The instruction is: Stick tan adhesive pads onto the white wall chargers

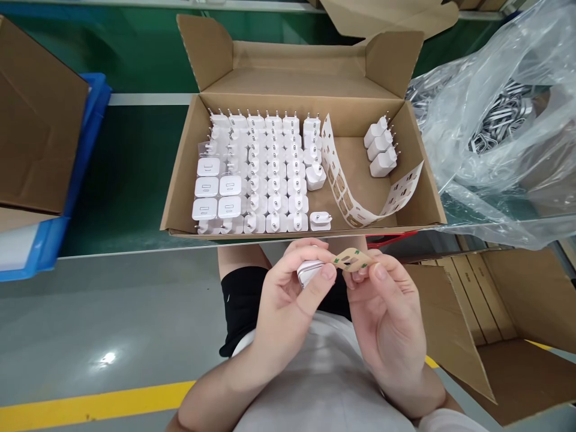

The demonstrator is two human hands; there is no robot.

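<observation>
My left hand (290, 306) is closed around a white plug-in charger (308, 271), with the thumb and fingers at its edge. A small tan sticker piece (353, 260) with green marks and slots stretches from the charger side to my right hand (389, 306), which pinches its other end. Just beyond my hands, a cardboard box (288, 99) holds rows of white chargers (275, 171), mostly with their pins up; several show flat faces. A curved, punched sticker sheet (344, 195) stands inside, left of three chargers (381, 147).
At right, a clear plastic bag (477, 174) holds many metallic pieces. Below it is an open carton (454, 324) with flat cardboard inside. On the left, a brown box (38, 120) sits in a blue tray (87, 156). The green bench (121, 186) ends just before my hands.
</observation>
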